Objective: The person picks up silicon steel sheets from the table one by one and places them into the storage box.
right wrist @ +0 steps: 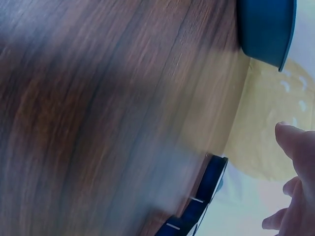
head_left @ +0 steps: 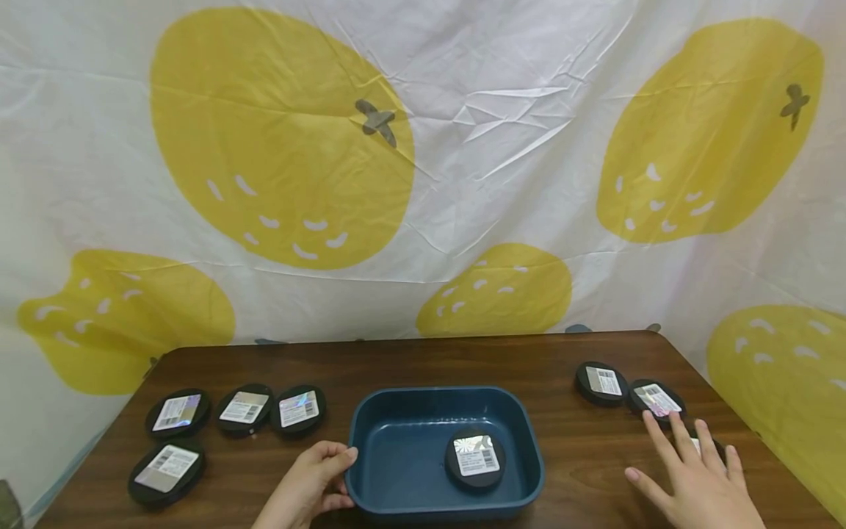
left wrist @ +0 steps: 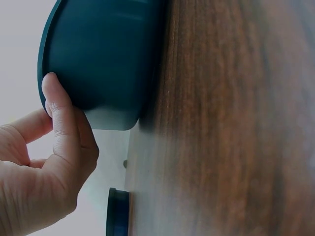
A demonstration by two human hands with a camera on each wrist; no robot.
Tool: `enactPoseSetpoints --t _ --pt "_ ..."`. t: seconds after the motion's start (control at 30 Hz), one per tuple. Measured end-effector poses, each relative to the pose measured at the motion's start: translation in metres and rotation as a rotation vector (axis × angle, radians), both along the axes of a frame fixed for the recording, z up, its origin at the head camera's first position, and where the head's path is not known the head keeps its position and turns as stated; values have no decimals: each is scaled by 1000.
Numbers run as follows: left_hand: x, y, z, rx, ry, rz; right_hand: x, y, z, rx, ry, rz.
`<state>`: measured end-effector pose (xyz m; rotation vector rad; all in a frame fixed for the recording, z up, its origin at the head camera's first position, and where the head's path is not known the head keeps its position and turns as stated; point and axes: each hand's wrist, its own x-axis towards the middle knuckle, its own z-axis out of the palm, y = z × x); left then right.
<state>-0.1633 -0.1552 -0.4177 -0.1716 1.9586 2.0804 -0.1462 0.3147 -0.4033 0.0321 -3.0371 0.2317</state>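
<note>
A dark blue rectangular bin [head_left: 396,448] stands on the brown table, with one round black container [head_left: 474,461] lying label-up inside it. My left hand [head_left: 311,481] pinches the bin's left rim between thumb and fingers; the left wrist view shows the same hold on the rim [left wrist: 43,54]. At the right, my right hand [head_left: 700,485] is spread over a black container [head_left: 696,445] that it mostly hides. Two more black containers, one farther back [head_left: 600,383] and one near my fingertips [head_left: 656,399], lie beyond it. Whether the right fingers touch any of them I cannot tell.
Several similar labelled black containers lie left of the bin, among them one nearer the front [head_left: 165,474] and one beside the bin [head_left: 298,411]. A white cloth with yellow fruit prints [head_left: 284,147] hangs behind the brown table [head_left: 568,455].
</note>
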Motion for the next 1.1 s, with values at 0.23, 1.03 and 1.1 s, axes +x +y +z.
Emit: enactPoseSetpoints --t 0.23,1.03,1.1 --pt "1 0 -1 -1 -2 4 2 7 -2 8 10 -10" --pt "0 2 2 -21 -10 37 2 39 -16 -5 14 -101" --pt "0 2 1 -18 -13 34 2 40 -17 -3 20 -108"
